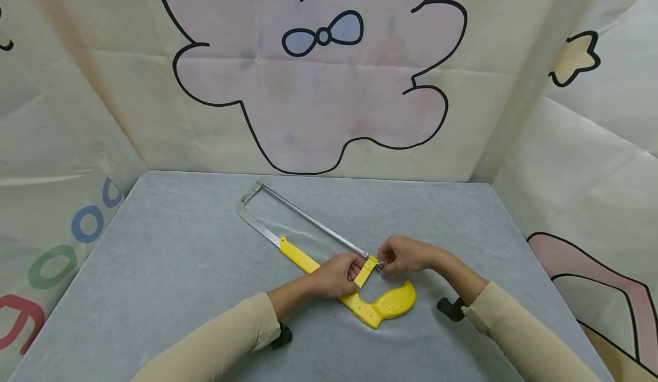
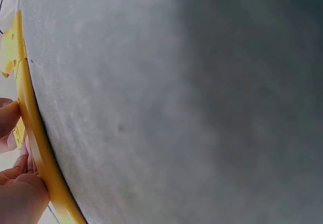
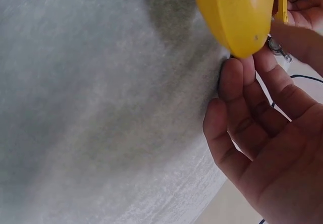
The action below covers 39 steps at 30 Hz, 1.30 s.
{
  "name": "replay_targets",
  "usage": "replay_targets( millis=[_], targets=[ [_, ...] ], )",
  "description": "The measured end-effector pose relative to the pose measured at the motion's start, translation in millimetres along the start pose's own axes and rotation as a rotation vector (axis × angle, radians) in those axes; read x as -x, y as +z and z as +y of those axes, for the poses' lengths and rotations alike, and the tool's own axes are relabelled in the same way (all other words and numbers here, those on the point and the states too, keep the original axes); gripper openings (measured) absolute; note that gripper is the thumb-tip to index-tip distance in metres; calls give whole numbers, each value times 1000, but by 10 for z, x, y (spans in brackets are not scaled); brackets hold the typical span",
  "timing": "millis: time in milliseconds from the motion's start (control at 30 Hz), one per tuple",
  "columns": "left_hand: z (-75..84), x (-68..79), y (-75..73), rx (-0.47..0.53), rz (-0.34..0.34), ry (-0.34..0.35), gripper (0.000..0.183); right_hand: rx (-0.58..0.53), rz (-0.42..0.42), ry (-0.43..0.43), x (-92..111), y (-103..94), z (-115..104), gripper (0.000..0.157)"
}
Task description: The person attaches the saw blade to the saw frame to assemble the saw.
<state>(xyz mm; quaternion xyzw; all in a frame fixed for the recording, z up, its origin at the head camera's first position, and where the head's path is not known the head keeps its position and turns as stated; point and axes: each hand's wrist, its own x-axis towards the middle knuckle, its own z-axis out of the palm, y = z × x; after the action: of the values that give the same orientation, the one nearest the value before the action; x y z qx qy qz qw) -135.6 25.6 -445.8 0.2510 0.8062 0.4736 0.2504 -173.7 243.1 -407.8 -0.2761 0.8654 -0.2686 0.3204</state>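
Observation:
A hacksaw with a yellow handle (image 1: 394, 302) and a yellow-and-silver frame (image 1: 299, 256) lies slantwise on the table, its silver blade (image 1: 313, 221) facing the far side. My left hand (image 1: 336, 276) grips the yellow frame near the short upright at the handle end. On the outer side of that upright sits a small metal wing nut (image 1: 380, 266). Thumb and forefinger of my right hand (image 1: 408, 254) pinch at this nut. In the right wrist view, the handle's yellow tip overlaps the fingertips, and the metal nut (image 3: 275, 46) shows beside the forefinger.
A grey cloth covers the table (image 1: 180, 268). Pale printed curtains (image 1: 319, 91) stand behind it and along both sides. Black wrist-camera mounts (image 1: 451, 309) hang under both sleeves, close over the cloth.

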Motion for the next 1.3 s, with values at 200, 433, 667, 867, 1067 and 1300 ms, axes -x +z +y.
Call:
replay_targets(
  millis=[200, 433, 667, 867, 1067, 1300],
  targets=[
    [-2, 4, -2, 7, -2, -2, 34, -18, 17, 9, -14, 28, -25, 14],
    [-10, 5, 0, 4, 2, 14, 34, 9, 34, -6, -43, 74, -51, 24],
    [-10, 13, -1, 7, 1, 8, 34, 118, 92, 18, -73, 134, -94, 25],
    [-2, 12, -3, 7, 1, -2, 34, 179, 128, 60, -75, 169, -152, 24],
    [0, 11, 0, -2, 8, 0, 33, 217, 119, 75, -82, 170, -174, 22],
    [-7, 2, 4, -6, 6, 2, 33, 196, 76, 71, -54, 108, -189, 16]
  ],
)
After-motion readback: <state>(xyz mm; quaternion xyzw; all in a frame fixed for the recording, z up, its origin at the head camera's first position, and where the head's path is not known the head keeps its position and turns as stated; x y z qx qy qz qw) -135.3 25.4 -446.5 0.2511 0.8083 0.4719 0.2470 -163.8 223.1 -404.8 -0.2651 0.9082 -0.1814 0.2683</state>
